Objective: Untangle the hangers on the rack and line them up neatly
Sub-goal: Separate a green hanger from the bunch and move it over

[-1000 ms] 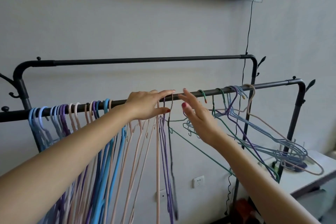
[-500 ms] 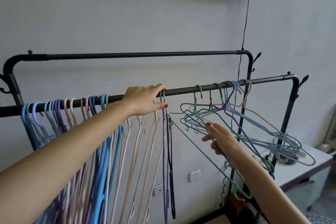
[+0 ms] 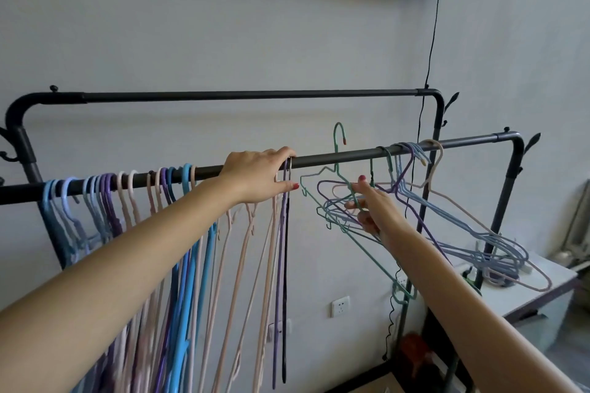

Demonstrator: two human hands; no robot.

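Since 0.5 s earlier, green hanger [image 3: 346,182] came off the front rail [image 3: 335,159]; its hook then stood above the bar, clear of it. Right hand [image 3: 372,210] had risen from low in the tangle to the hanger's neck, fingers curled round the green wire just below the rail.

Left hand [image 3: 260,177] stayed on the rail, fingers over the bar, thumb beneath, pinching the hooks of the purple and dark hangers [image 3: 284,233] at the end of the sorted row. Hands apart, a short gap of bare rail between them.

Sorted hangers [image 3: 134,201] hung straight along the rail's left half: blue, purple, pink, side by side.

Tangled cluster [image 3: 453,226] hung from the rail's right end, several blue, purple and pink frames splayed out over a white desk [image 3: 542,293]. Exact count not readable.

Rear rail [image 3: 249,95] stood higher, near the wall. Wall socket [image 3: 340,306] below.
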